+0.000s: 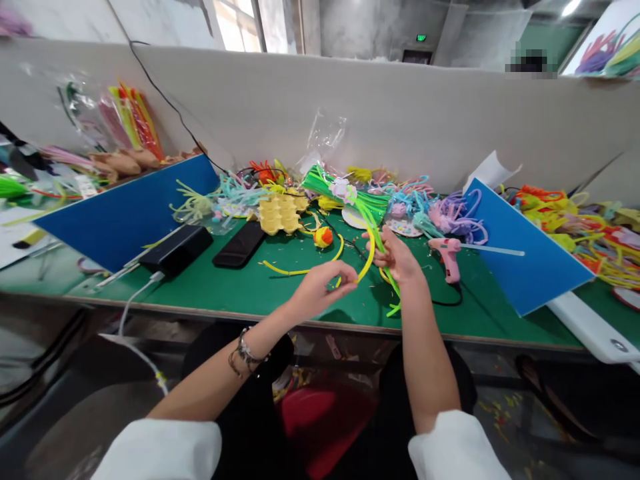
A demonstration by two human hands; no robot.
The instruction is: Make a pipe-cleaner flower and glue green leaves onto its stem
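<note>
Left hand (320,288): pinched, thumb against fingertips, on the lower end of the yellow pipe cleaner (369,259); raised above the front part of the desk (235,288); beaded bracelet (245,350) on the wrist.
Right hand (400,259): clenched around the green stems (367,217), just right of the left hand; upper end of the yellow pipe cleaner meeting the same grip.
Yellow pipe cleaner: bowed in an arc between the two hands, clear of the desk.
Green stems: slanted from a pale flower head (343,189) at upper left, through the right hand, to free tips below it near the desk's front edge.
Near right: pink glue gun (449,257) lying on the desk just beside the right hand, glue stick (493,250) projecting toward the right blue divider (525,260).
Near left: second yellow strand (300,271) flat on the desk; yellow-orange ball (323,236) just behind it.
Farther left: yellow moulded tray (280,213), black phone (239,244), black box (176,249), left blue divider (125,217).
Rear: loose pile of coloured pipe cleaners (430,203) along the grey partition (400,113).
</note>
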